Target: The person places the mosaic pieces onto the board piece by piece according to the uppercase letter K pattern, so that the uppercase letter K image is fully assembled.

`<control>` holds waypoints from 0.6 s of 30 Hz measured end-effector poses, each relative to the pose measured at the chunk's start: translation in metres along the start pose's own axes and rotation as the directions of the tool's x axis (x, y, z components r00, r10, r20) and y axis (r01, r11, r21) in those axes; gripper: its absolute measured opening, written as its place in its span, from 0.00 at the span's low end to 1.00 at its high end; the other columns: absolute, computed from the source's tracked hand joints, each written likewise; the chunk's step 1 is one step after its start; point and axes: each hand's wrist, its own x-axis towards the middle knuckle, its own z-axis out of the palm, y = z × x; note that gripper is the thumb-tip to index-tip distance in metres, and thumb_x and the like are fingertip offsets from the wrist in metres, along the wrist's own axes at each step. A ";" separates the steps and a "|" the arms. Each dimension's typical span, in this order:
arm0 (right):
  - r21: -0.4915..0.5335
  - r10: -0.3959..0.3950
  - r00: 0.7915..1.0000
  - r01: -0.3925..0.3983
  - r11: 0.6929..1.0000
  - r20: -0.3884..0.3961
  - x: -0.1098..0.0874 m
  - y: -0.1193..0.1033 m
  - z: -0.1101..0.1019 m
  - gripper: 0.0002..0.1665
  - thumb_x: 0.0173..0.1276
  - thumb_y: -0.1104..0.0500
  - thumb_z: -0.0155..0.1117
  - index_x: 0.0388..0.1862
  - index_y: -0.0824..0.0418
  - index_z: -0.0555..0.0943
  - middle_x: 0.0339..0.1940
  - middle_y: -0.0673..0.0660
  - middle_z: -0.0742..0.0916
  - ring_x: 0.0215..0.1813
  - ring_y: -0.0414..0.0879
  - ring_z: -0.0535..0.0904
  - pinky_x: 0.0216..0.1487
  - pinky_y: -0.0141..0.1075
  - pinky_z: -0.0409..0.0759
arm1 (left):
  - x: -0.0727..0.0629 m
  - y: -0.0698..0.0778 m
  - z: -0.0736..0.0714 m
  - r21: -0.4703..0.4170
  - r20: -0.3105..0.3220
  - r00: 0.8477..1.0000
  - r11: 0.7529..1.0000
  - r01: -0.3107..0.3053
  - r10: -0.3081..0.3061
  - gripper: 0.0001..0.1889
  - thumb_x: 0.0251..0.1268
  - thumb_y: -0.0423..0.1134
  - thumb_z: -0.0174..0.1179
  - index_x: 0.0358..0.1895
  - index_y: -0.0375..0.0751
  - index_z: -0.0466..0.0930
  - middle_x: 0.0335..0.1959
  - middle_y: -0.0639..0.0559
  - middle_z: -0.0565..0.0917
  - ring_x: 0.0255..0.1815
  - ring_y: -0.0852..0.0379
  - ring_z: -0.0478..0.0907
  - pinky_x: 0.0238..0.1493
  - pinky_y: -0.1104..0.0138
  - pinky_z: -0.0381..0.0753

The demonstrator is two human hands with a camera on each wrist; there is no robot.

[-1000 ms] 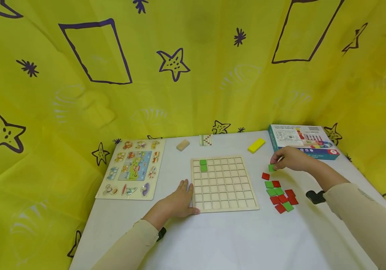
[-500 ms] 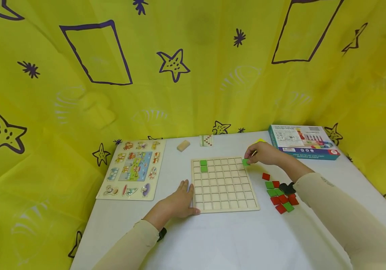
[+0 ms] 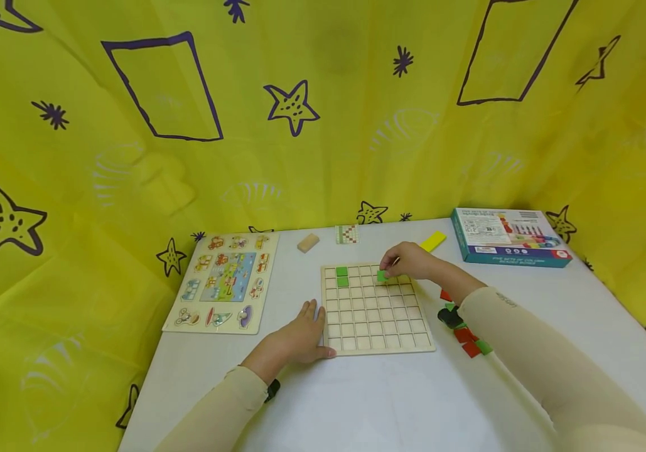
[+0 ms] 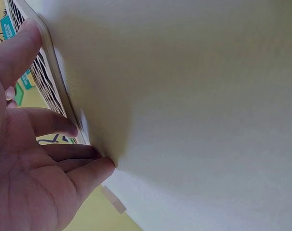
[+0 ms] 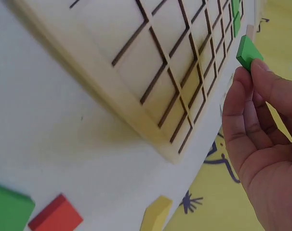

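A wooden grid board (image 3: 377, 317) lies in the middle of the white table, with two green square tiles (image 3: 342, 282) in its upper left cells. My left hand (image 3: 300, 336) rests along the board's left edge, fingers extended and thumb at the near corner. In the left wrist view the thumb (image 4: 28, 41) touches the board's rim. Over the upper right part of the board, my right hand (image 3: 407, 260) pinches a green square tile (image 5: 248, 52) between thumb and fingertip. Red and green tiles (image 3: 471, 349) lie right of the board, partly hidden by the right forearm.
A picture puzzle board (image 3: 221, 282) lies at the left. Along the back are a plain wooden block (image 3: 308, 243), a small patterned card (image 3: 348, 234), a yellow block (image 3: 433, 241) and a toy box (image 3: 511, 237). A yellow curtain (image 3: 323, 169) hangs behind the table.
My right hand has carried the green tile leftward from beside the loose tiles to over the grid board. The left hand has stayed at the board's edge.
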 end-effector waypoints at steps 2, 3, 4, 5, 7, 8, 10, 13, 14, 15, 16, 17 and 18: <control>0.009 -0.002 1.000 0.002 1.000 0.007 0.003 -0.004 0.005 0.04 0.66 0.65 0.72 0.39 0.62 0.87 0.35 0.52 0.86 0.40 0.48 0.78 0.43 0.39 0.79 | 0.001 0.000 0.000 0.003 -0.002 1.000 1.000 0.001 -0.001 0.51 0.66 0.61 0.63 0.77 0.26 0.52 0.79 0.27 0.48 0.80 0.34 0.44 0.76 0.52 0.55; 0.011 -0.006 1.000 0.006 1.000 0.012 0.005 -0.006 0.007 0.04 0.66 0.65 0.71 0.39 0.62 0.87 0.35 0.52 0.86 0.40 0.48 0.78 0.43 0.39 0.79 | 0.001 0.000 0.000 0.004 -0.002 1.000 1.000 0.000 0.000 0.51 0.66 0.61 0.63 0.77 0.26 0.52 0.79 0.27 0.48 0.80 0.34 0.44 0.76 0.52 0.55; 0.021 -0.004 1.000 0.003 1.000 0.017 0.007 -0.008 0.009 0.04 0.66 0.65 0.71 0.39 0.62 0.87 0.35 0.52 0.86 0.40 0.48 0.78 0.43 0.39 0.80 | 0.001 0.000 0.000 0.005 -0.001 1.000 1.000 0.000 0.000 0.51 0.66 0.61 0.63 0.77 0.26 0.52 0.79 0.27 0.48 0.80 0.34 0.44 0.76 0.52 0.55; 0.027 -0.004 1.000 0.003 1.000 0.023 0.008 -0.010 0.012 0.04 0.66 0.65 0.71 0.39 0.62 0.87 0.35 0.52 0.86 0.40 0.47 0.78 0.42 0.39 0.80 | 0.001 0.000 0.000 0.004 -0.001 1.000 1.000 -0.001 0.001 0.52 0.66 0.61 0.63 0.77 0.26 0.52 0.78 0.27 0.49 0.80 0.34 0.44 0.76 0.52 0.55; 0.036 -0.011 0.999 0.009 0.999 0.031 0.013 -0.013 0.016 0.04 0.66 0.65 0.71 0.39 0.63 0.87 0.35 0.52 0.86 0.40 0.47 0.78 0.42 0.39 0.80 | 0.001 0.000 -0.001 0.000 -0.002 1.000 1.000 0.000 0.000 0.51 0.65 0.61 0.63 0.77 0.25 0.52 0.78 0.27 0.49 0.80 0.34 0.45 0.76 0.52 0.55; 0.036 -0.016 0.999 0.015 0.999 0.035 0.015 -0.014 0.019 0.04 0.66 0.65 0.71 0.39 0.63 0.87 0.35 0.52 0.86 0.40 0.47 0.78 0.42 0.39 0.80 | 0.001 0.000 -0.001 -0.001 -0.001 1.000 1.000 0.000 0.000 0.51 0.65 0.60 0.63 0.77 0.25 0.52 0.78 0.27 0.49 0.80 0.34 0.45 0.76 0.52 0.55; 0.037 -0.025 0.999 0.024 0.999 0.041 0.018 -0.017 0.024 0.04 0.66 0.65 0.71 0.39 0.63 0.87 0.34 0.51 0.86 0.40 0.46 0.78 0.42 0.38 0.79 | 0.001 0.000 -0.001 0.000 0.000 1.000 1.000 0.000 0.000 0.51 0.66 0.60 0.63 0.77 0.25 0.52 0.78 0.27 0.49 0.80 0.34 0.45 0.76 0.52 0.55; 0.034 -0.045 0.998 0.043 0.998 0.042 0.023 -0.022 0.031 0.04 0.66 0.66 0.71 0.39 0.63 0.87 0.34 0.51 0.87 0.39 0.46 0.79 0.42 0.37 0.79 | 0.001 0.000 -0.001 0.002 0.003 1.000 1.000 0.000 0.000 0.51 0.66 0.61 0.63 0.77 0.25 0.52 0.78 0.27 0.49 0.80 0.34 0.45 0.76 0.52 0.55; 0.035 -0.045 0.998 0.044 0.998 0.042 0.024 -0.025 0.033 0.04 0.66 0.66 0.71 0.39 0.63 0.88 0.33 0.51 0.87 0.39 0.45 0.79 0.42 0.37 0.79 | 0.001 0.000 -0.001 0.004 0.004 1.000 1.000 0.000 0.000 0.52 0.66 0.61 0.63 0.77 0.26 0.52 0.78 0.27 0.49 0.80 0.34 0.45 0.76 0.52 0.56; 0.037 -0.048 0.998 0.047 0.998 0.042 0.025 -0.026 0.036 0.03 0.65 0.66 0.71 0.38 0.62 0.88 0.33 0.50 0.87 0.39 0.45 0.79 0.42 0.37 0.79 | 0.001 0.000 -0.001 0.006 0.004 1.000 1.000 0.000 0.000 0.52 0.65 0.61 0.63 0.77 0.26 0.52 0.78 0.27 0.49 0.80 0.34 0.45 0.76 0.52 0.56; 0.035 -0.058 0.997 0.057 0.998 0.041 0.026 -0.028 0.038 0.03 0.65 0.66 0.71 0.38 0.63 0.88 0.33 0.50 0.87 0.38 0.45 0.79 0.41 0.37 0.79 | 0.001 0.000 -0.001 0.006 0.005 1.000 1.000 0.000 0.000 0.52 0.65 0.62 0.63 0.77 0.26 0.52 0.78 0.27 0.49 0.80 0.34 0.45 0.76 0.52 0.56; 0.031 -0.066 0.997 0.065 0.997 0.038 0.027 -0.028 0.040 0.03 0.65 0.66 0.71 0.38 0.62 0.88 0.33 0.50 0.87 0.38 0.44 0.79 0.41 0.36 0.79 | 0.001 0.000 -0.001 0.006 0.005 1.000 1.000 0.000 0.000 0.52 0.65 0.62 0.63 0.77 0.26 0.52 0.78 0.27 0.49 0.80 0.34 0.45 0.76 0.52 0.57; 0.029 -0.072 0.997 0.071 0.997 0.036 0.029 -0.029 0.043 0.03 0.65 0.66 0.71 0.38 0.62 0.88 0.33 0.50 0.87 0.38 0.44 0.79 0.41 0.36 0.80 | 0.002 0.000 -0.001 0.005 0.005 1.000 1.000 0.000 0.000 0.52 0.65 0.62 0.63 0.77 0.26 0.52 0.78 0.27 0.49 0.80 0.34 0.45 0.76 0.52 0.57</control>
